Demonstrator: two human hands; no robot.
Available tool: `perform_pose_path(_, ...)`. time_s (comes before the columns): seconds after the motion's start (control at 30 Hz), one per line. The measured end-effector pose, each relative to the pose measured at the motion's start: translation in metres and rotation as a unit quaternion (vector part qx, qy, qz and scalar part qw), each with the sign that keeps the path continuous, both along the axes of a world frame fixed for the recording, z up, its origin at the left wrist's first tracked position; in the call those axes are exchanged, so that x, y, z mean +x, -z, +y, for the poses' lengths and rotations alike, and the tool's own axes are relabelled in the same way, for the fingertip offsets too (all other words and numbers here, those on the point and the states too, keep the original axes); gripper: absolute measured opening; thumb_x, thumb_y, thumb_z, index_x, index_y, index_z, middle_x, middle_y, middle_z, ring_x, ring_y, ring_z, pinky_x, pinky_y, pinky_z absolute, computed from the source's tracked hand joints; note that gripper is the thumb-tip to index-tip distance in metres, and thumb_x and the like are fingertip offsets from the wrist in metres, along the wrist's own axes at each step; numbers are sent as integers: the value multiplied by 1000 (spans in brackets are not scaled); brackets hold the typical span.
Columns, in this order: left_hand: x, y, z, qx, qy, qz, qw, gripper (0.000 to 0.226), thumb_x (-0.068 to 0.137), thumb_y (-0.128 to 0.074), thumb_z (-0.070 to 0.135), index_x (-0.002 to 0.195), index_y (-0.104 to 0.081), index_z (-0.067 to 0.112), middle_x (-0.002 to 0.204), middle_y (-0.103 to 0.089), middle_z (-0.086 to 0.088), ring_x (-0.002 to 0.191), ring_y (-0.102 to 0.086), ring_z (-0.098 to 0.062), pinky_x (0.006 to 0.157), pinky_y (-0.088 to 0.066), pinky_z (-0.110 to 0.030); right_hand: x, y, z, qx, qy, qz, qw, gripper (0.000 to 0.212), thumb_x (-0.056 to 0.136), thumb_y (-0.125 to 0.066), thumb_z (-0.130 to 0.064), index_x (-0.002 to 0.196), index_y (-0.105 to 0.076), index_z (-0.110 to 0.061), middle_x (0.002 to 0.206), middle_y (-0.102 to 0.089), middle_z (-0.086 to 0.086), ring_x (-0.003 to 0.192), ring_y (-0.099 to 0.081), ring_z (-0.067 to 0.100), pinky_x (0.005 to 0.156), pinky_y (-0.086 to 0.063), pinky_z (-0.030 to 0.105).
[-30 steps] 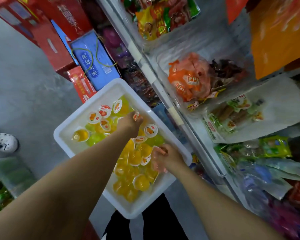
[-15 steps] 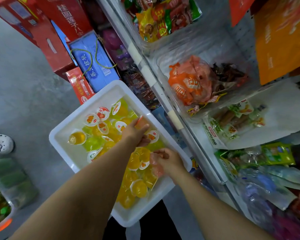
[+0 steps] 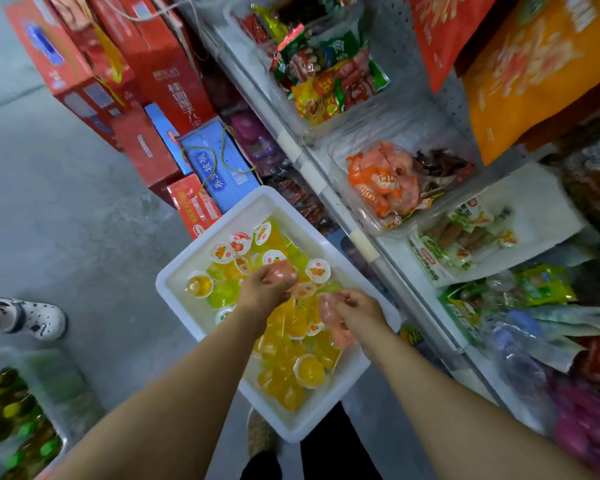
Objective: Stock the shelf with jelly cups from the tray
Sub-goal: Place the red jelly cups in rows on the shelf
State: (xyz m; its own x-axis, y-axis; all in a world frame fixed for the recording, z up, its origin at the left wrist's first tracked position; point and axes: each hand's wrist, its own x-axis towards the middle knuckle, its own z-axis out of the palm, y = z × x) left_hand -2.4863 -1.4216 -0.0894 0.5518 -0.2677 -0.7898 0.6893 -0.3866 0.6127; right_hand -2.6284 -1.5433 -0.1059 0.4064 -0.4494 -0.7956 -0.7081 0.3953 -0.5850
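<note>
Both hands over white tray (image 3: 174, 278) of yellow/green jelly cups (image 3: 293, 327) beside the shelf (image 3: 392, 271): left hand (image 3: 262, 289) grip curled round a pink jelly cup (image 3: 280, 271), right hand (image 3: 355, 311) grip holding several pink cups (image 3: 331, 315).

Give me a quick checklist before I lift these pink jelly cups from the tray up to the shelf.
1. Left hand grips a pink jelly cup: ok.
2. Right hand holds pink jelly cups: ok.
3. How firmly the right hand's cups are held: cannot tell, blurred.
4. White tray still holds cups for later rounds: ok.
5. Free spot on the shelf for jelly cups: cannot tell.
</note>
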Motion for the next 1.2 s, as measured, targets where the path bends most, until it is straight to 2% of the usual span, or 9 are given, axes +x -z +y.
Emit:
perform_pose_path(0.17,1,-63,39,-26,22,-80,996,52,79,-81,23,124,-58,15,108,-66,-9,78,-66,-19,54,-53,-23,13,-67,26,-46,38,-75,995,17,86,-74,-41,93,-72,-26,95,-73,-1,89,-67,18,80,-56,36)
perform_pose_path(0.3,-13,-131,55,-106,57,-156,980,27,83,-77,24,107,-64,23,94,-68,-9,70,-62,-16,53,-49,-23,12,-142,39,-104,80,-138,982,11,91,-71,-31,87,-71,-21,82,-71,2,74,-63,14,74,-52,34)
perform_pose_path(0.43,-26,-212,57,-191,91,-215,954,37,72,-79,35,100,-59,23,83,-68,-5,66,-62,-13,60,-46,-29,3,-225,40,-190,120,-199,954,14,87,-75,-37,89,-74,-23,95,-74,3,78,-64,13,69,-52,30)
perform_pose_path(0.5,-31,-251,54,-221,107,-250,937,35,77,-80,33,101,-58,19,83,-68,-10,65,-64,-11,60,-47,-29,-6,-273,38,-230,130,-229,937,17,86,-75,-40,90,-76,-23,100,-74,2,84,-66,15,68,-56,33)
perform_pose_path(0.63,-47,-326,39,-282,138,-306,899,24,87,-72,36,101,-60,22,92,-69,-10,68,-65,-17,54,-49,-26,-35,-373,29,-330,144,-282,889,19,89,-71,-41,82,-76,-25,83,-75,-13,81,-69,7,72,-53,24)
perform_pose_path(0.7,-61,-360,29,-316,158,-329,876,23,87,-71,41,101,-61,25,96,-70,-10,78,-70,-26,62,-55,-33,-54,-417,22,-364,162,-302,866,17,85,-73,-46,82,-78,-30,85,-75,-9,82,-69,12,80,-56,30)
perform_pose_path(0.8,-89,-407,11,-365,187,-344,845,24,87,-70,41,102,-62,24,90,-71,-3,74,-69,-15,64,-54,-29,-87,-474,10,-421,183,-326,826,21,81,-77,-48,86,-77,-27,86,-76,-5,85,-70,17,88,-58,47)
perform_pose_path(1.03,-167,-471,-44,-433,243,-356,791,38,74,-77,54,98,-64,27,98,-73,-6,86,-72,-28,75,-54,-40,-183,-561,-18,-500,252,-349,752,20,86,-76,-37,94,-74,-19,78,-70,-4,61,-61,6,56,-50,21)
perform_pose_path(1.2,-236,-490,-86,-467,285,-336,767,26,83,-76,29,104,-63,18,93,-74,-4,72,-69,-10,59,-52,-22,-266,-577,-48,-535,308,-325,716,10,85,-78,-27,82,-70,-22,76,-68,-10,68,-63,1,65,-50,18)
